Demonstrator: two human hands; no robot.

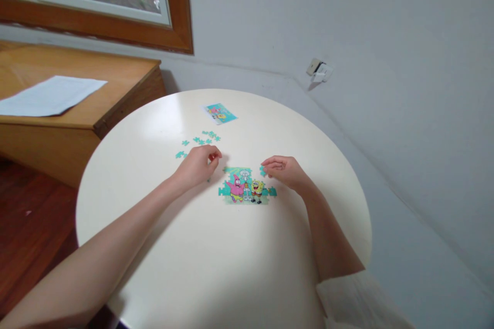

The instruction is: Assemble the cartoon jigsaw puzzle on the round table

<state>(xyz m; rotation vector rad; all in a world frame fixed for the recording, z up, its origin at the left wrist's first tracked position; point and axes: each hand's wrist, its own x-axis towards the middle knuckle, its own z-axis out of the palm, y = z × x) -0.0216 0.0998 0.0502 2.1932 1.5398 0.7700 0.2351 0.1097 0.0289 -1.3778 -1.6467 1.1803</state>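
A partly joined jigsaw puzzle (247,193) lies on the round white table (216,257), showing a pink starfish, a tall pale figure and a yellow sponge character. My right hand (283,169) is at the puzzle's upper right edge, its thumb and fingers closed on a teal puzzle piece (263,170). To the puzzle's left, my left hand (200,164) hovers with loosely curled fingers. Its thumb stands apart from the fingertips, and I see nothing between them. Several loose teal pieces (208,141) are scattered beyond my left hand, which partly hides some of them.
A small picture card (221,112) with the same characters lies toward the table's far edge. At the left stands a wooden desk (127,69) bearing a white paper sheet (54,95). A wall socket with a plug (319,71) is on the wall beyond the table.
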